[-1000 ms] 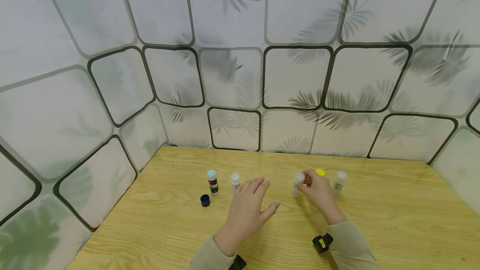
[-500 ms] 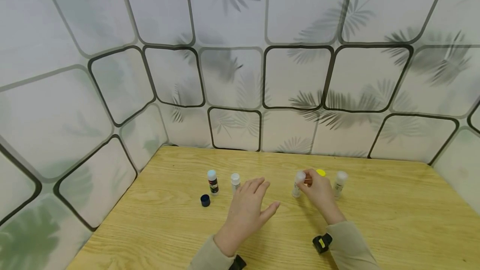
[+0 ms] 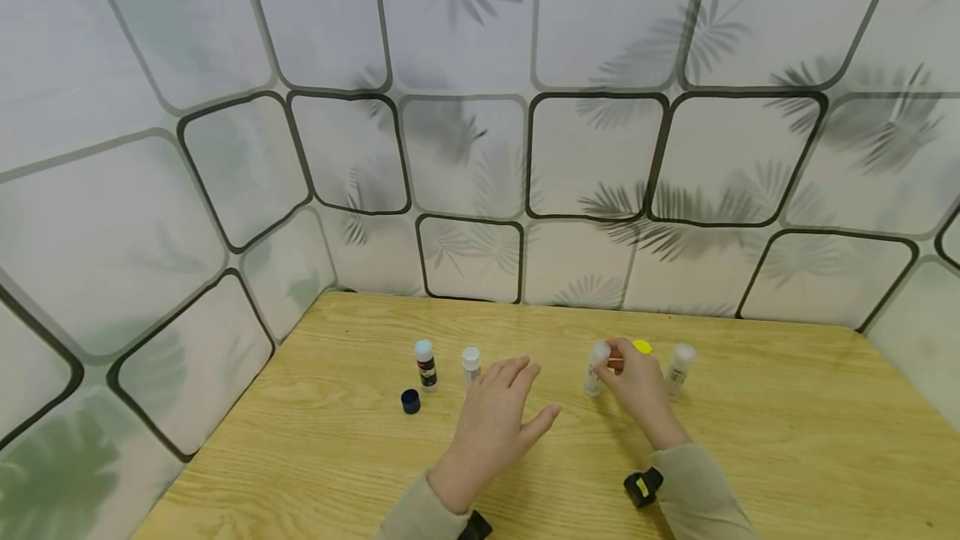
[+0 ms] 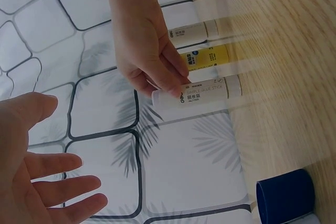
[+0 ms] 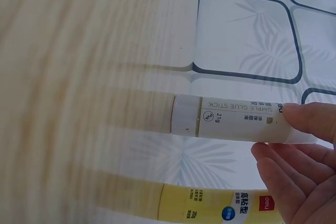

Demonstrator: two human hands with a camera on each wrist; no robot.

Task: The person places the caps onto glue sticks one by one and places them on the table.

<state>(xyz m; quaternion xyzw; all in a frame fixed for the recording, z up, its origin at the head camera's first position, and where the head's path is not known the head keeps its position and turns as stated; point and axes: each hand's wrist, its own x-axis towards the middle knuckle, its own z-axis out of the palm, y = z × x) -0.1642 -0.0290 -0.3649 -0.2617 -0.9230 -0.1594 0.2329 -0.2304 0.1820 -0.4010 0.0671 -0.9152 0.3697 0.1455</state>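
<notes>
My right hand [image 3: 637,386] pinches a white glue stick [image 5: 236,119] near its top between thumb and fingers. The stick is upright, its base at the wooden table. Just right of it stands a yellow glue stick [image 4: 212,57], mostly hidden behind that hand in the head view. A second white glue stick [image 3: 678,373] is farther right. My left hand [image 3: 495,419] hovers over the table with fingers spread and nothing in them. Beyond its fingertips stands a white-capped tube [image 3: 471,359], its lower part covered by the hand.
On the left a dark-labelled tube [image 3: 426,369] with a pale blue top stands upright. A dark blue cap [image 3: 410,402] sits in front of it. Patterned fabric walls [image 3: 465,257] rise behind and left of the table [image 3: 315,457].
</notes>
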